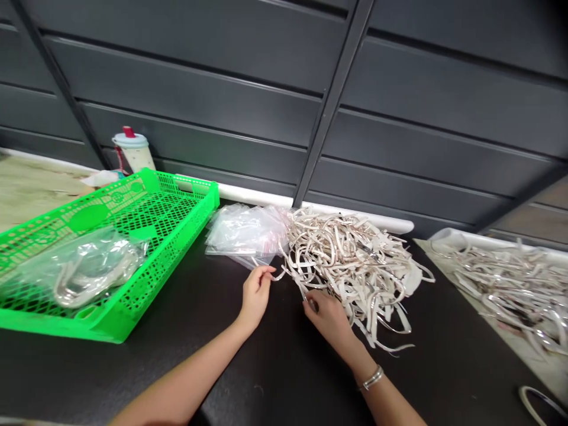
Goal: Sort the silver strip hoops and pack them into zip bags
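A large tangled heap of thin whitish, shiny curved strips [355, 254] lies on the black table [248, 378]. At the heap's left edge my left hand [256, 296] is closed, its thumb and finger pinching the end of one strip [280, 274]. My right hand [327, 316] touches the front left of the pile, fingers curled round a strip [303, 290] that runs up into the tangle. Just beyond my left hand lies a stack of clear plastic bags [246, 234], partly against the heap.
On the left, a green plastic crate [171, 257] holds a clear bag with strips inside [95, 269]. Behind it stands a cup with a light blue lid [133, 148]. More strips [519, 290] lie at the right. Dark grey panels [248, 89] rise behind the table.
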{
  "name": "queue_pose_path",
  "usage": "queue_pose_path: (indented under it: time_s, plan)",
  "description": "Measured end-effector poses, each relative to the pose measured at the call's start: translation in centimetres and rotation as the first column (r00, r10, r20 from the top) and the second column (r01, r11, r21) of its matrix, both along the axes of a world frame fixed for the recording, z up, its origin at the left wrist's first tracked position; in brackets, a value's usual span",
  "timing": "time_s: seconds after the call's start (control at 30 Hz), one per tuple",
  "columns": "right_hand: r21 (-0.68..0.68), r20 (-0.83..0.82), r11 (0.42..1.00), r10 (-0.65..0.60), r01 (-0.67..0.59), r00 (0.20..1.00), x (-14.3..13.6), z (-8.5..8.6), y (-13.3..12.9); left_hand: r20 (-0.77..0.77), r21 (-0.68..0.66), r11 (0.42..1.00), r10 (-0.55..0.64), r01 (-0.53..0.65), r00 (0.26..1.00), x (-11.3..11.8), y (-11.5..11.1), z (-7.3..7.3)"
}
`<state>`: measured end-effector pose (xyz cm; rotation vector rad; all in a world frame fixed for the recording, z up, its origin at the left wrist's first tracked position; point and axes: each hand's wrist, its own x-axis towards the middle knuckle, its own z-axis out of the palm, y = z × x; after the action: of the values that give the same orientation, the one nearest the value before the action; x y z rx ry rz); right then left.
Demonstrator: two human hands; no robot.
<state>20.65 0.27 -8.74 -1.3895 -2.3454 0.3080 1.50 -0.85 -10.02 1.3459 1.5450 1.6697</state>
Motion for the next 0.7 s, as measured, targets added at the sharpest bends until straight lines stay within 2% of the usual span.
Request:
queue_pose_path:
  time_s: [0.07, 0.13, 0.23, 0.3, 0.4, 0.47, 0.53, 0.6, 0.7]
  plan:
    - [-0.010, -0.222, 1.000, 0.013, -0.015, 0.975, 0.0, 0.0, -0.1, 0.092, -0.034, 0.999, 0.006, -0.003, 0.996, -0.1, 0.2, -0.4]
    - [-0.022, -0.361, 1.000, 0.011, -0.021, 0.933, -0.2, 0.0, -0.2, 0.132, -0.060, 0.998, 0.005, 0.003, 0.991, -0.2, 0.5, -0.9]
    - [-0.008, -0.436, 0.999, 0.040, -0.048, 0.899, -0.1, 0.4, -0.2, 0.110, -0.088, 0.996, 0.008, 0.002, 0.994, -0.3, 0.8, -1.2]
    - [0.048, -0.445, 0.999, 0.044, -0.025, 0.895, 0.9, 1.3, 0.4, 0.075, -0.094, 0.996, 0.009, -0.002, 0.997, -0.3, 1.0, -1.2]
    - [0.221, -0.390, 0.962, -0.062, 0.158, 0.919, 3.9, 3.5, 2.7, 0.026, -0.081, 0.997, 0.007, -0.005, 1.000, -0.4, 1.1, -0.8]
    - [0.347, -0.294, 0.888, -0.204, 0.303, 0.934, 6.4, 5.1, 5.1, 0.001, -0.068, 0.998, 0.013, -0.012, 1.000, -0.4, 1.3, -0.6]
    - [0.437, -0.147, 0.826, -0.325, 0.356, 0.934, 8.4, 6.2, 7.6, -0.013, -0.056, 0.998, 0.019, -0.020, 1.000, -0.5, 1.5, -0.6]
    - [0.358, -0.019, 0.855, -0.394, 0.374, 0.919, 9.8, 6.8, 9.7, -0.021, -0.048, 0.999, 0.023, -0.024, 1.000, -0.6, 1.6, -0.6]
    - [0.200, 0.053, 0.917, -0.361, 0.344, 0.931, 10.4, 7.1, 11.1, -0.032, -0.054, 0.998, 0.021, -0.022, 0.999, -0.7, 1.8, -0.7]
